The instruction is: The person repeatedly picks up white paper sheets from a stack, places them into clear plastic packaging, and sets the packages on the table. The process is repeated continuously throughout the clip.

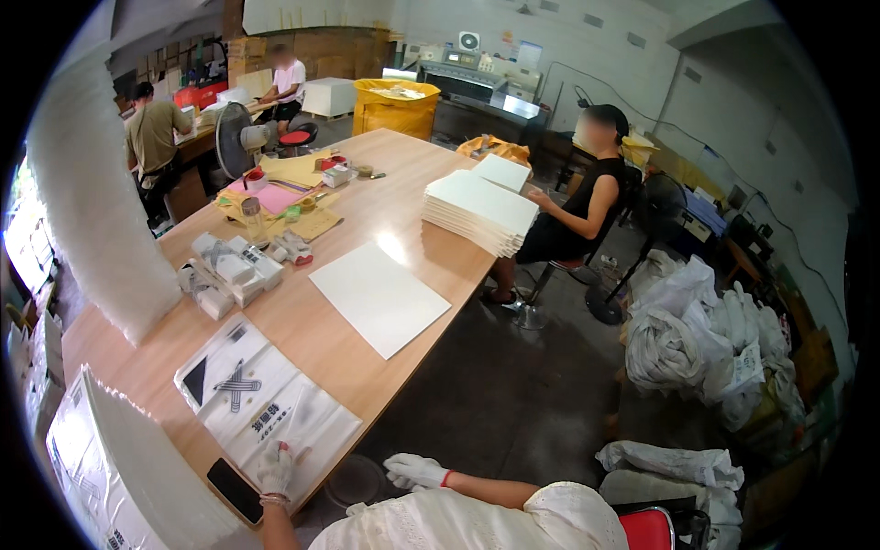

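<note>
My left hand [274,469], in a white glove, rests with spread fingers on the near edge of a pile of white printed plastic bags [275,403] lying flat on the wooden table [403,192]. A black phone [234,489] lies just to its left at the table's edge. My right hand [414,469], also in a white glove, hovers off the table's edge above the grey floor. Its fingers point left and hold nothing.
A single white sheet [378,298] lies mid-table, with a thick stack of white sheets [479,213] beyond it. A seated person [587,197] works at that stack. Small boxes [229,270], a fan [240,137], white sacks [697,339] and a red stool [646,530] surround me.
</note>
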Tool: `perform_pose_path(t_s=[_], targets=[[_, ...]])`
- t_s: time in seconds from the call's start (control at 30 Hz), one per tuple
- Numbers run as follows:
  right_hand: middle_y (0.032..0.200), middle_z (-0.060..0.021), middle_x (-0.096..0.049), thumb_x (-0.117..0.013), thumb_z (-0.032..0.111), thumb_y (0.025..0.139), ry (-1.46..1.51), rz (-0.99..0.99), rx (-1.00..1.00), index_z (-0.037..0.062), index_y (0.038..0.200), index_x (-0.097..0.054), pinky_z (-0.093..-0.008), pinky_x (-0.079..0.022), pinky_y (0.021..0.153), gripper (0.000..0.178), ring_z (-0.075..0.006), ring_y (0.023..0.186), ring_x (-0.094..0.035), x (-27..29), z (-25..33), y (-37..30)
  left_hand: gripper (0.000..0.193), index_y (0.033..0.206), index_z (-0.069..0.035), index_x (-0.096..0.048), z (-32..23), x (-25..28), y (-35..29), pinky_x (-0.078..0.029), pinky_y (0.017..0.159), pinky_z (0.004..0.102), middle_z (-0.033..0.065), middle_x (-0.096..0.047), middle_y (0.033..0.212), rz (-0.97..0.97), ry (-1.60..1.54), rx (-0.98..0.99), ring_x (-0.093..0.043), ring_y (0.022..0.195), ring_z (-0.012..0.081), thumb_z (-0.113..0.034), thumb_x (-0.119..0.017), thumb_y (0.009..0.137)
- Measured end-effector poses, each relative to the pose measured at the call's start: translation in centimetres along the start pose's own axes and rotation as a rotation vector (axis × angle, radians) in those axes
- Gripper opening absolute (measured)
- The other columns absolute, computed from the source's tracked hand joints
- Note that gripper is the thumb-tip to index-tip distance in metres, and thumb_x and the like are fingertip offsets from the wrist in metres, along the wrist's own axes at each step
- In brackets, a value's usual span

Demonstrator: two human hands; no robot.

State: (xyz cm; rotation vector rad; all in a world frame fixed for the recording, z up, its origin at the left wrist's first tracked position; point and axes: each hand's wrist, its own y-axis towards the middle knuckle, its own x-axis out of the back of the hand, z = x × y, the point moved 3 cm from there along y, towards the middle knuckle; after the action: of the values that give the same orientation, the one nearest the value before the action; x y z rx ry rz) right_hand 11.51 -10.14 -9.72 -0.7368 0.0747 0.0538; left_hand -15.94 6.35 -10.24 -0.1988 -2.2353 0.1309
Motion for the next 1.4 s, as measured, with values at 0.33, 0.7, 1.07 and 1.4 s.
perform_pose_path(t_s=[0.33, 0.7, 1.07, 1.4], targets=[[0.08, -0.0057, -0.06, -0.053, 0.031, 0.089, -0.17, 0.206, 0.615, 0.0064, 0.096, -0.063, -0.0278, -0.043, 0.064, 0.028, -0.0169, 0.07, -0.055, -12.2, 11.7, 14.7, 0.016, 0.084, -0.008, -0.054, -1.0, 0.9, 1.6, -0.046, 0.057, 0.0307, 0.0045, -0.056, 0.067, -0.2, -0.458, -0.212, -0.056, 0.061, 0.0145, -0.022, -0.05, 0.089], [0.092, -0.0147, -0.059, -0.054, 0.022, 0.084, -0.794, -0.123, 1.366, 0.0051, 0.092, -0.063, -0.0358, -0.043, 0.08, 0.021, -0.03, 0.087, -0.056, -13.9, 17.6, 9.3, 0.007, 0.092, -0.009, -0.054, -3.1, 5.5, 6.3, -0.035, 0.044, 0.0194, -0.0033, -0.051, 0.065, -0.287, -1.121, -0.02, -0.04, 0.05, 0.0042, -0.01, -0.049, 0.087], [0.114, -0.0173, -0.053, -0.058, 0.019, 0.082, -0.721, -0.331, 1.024, 0.008, 0.109, -0.054, -0.0389, -0.046, 0.08, 0.029, -0.0332, 0.094, -0.056, 1.6, 18.3, 13.5, 0.038, 0.114, 0.003, -0.049, -11.1, 11.1, -0.7, -0.046, 0.077, 0.0307, 0.0137, -0.058, 0.098, -0.677, -0.307, -0.326, -0.058, 0.086, 0.0231, 0.006, -0.058, 0.077], [0.119, -0.0178, -0.045, -0.06, 0.034, 0.078, -1.39, -0.733, 0.99, 0.0063, 0.112, -0.048, -0.0464, -0.034, 0.097, 0.045, -0.035, 0.115, -0.04, 15.7, 9.3, 13.4, 0.023, 0.1, 0.0, -0.054, -12.2, -1.2, -6.4, -0.047, 0.071, 0.0244, 0.0091, -0.057, 0.095, -0.086, -0.726, -0.25, -0.059, 0.084, 0.014, 0.007, -0.054, 0.078]])
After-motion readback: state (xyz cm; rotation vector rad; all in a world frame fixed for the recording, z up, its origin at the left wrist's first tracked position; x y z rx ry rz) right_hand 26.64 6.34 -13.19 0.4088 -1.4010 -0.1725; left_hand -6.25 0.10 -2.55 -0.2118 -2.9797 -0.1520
